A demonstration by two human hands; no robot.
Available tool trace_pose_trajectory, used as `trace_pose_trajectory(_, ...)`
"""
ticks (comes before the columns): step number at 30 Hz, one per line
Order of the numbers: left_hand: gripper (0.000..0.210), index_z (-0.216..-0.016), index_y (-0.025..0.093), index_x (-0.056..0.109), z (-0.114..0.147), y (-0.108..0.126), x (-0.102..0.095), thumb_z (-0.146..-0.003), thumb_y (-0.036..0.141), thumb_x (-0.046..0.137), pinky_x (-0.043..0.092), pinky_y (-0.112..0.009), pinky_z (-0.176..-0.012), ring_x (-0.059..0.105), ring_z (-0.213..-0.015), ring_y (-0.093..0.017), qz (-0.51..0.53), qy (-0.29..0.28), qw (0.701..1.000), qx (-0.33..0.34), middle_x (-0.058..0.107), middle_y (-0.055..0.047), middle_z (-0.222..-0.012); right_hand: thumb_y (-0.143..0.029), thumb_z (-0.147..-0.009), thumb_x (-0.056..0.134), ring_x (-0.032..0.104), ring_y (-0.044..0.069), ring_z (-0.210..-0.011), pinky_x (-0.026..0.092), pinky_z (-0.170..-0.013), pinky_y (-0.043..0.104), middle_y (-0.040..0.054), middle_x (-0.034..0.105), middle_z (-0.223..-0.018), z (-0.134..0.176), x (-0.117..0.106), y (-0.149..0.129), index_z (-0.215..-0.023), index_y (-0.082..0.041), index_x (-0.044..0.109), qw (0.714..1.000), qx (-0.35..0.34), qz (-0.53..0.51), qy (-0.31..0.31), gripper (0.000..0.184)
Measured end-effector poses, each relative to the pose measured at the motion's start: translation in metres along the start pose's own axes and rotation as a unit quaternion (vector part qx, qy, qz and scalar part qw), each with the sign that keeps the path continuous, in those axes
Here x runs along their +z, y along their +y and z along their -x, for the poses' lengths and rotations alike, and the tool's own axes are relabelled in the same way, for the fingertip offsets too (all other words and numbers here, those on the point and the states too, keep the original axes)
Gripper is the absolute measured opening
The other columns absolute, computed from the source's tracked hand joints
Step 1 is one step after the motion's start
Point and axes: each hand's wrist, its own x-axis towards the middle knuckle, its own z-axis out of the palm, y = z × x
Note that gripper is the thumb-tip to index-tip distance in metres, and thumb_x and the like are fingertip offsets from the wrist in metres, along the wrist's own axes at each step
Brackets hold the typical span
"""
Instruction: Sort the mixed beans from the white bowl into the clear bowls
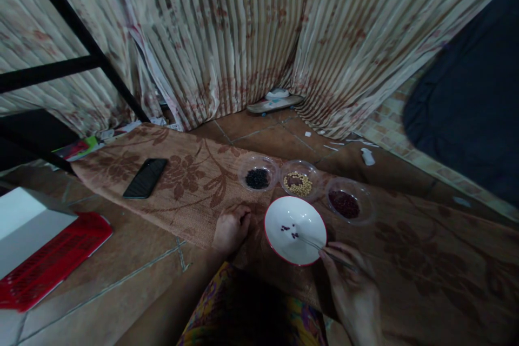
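In my right hand [351,281] is a pair of thin metal tweezers [314,244], pinched between thumb and fingers, their tips low inside a white bowl [312,216] with a red rim. A few dark red beans [290,230] lie in the bowl near the tips. My left hand [232,228] rests on the cloth left of the bowl, fingers curled in, with nothing visible in it. Behind the bowl stand three clear plastic bowls: one with black beans [257,178], one with yellow beans [302,186] and a few dark ones, one with dark red beans [344,204].
A brown flowered cloth [198,189] covers the low table. A black phone [146,178] lies on its left part. On the tiled floor at left is a red basket [60,259] beside a white box [32,227]. Striped curtains [227,38] hang behind, with a skateboard [275,104] below.
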Motion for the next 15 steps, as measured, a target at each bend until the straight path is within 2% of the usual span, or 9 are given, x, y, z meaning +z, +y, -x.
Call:
trace_pose_trajectory(9,0.011,-0.092,0.022,0.066,0.0001,0.0002,-0.0006,-0.090,0.020,0.055,0.047,-0.030,-0.080,0.065,-0.085,-0.017,0.001,-0.004,1.000,0.000,0.071,-0.002,-0.091,-0.055,-0.083,0.061,0.060,0.024,-0.098,0.045,-0.089,0.041,0.0057,0.070,-0.100,-0.0002,0.0002,0.0016,-0.081,-0.026,0.076,0.999,-0.042,0.018,0.013,0.033)
trace_pose_trajectory(15,0.012,-0.093,0.022,0.066,-0.0001,-0.0011,0.0006,-0.090,0.020,0.055,0.048,-0.032,-0.083,0.065,-0.088,-0.019,0.000,-0.006,1.000,0.001,0.072,-0.003,-0.093,-0.061,-0.081,0.060,0.061,0.026,-0.098,0.044,-0.091,0.044,0.0066,0.070,-0.100,0.0012,0.0006,0.0013,-0.078,-0.026,0.076,1.000,-0.010,0.014,0.016,0.039)
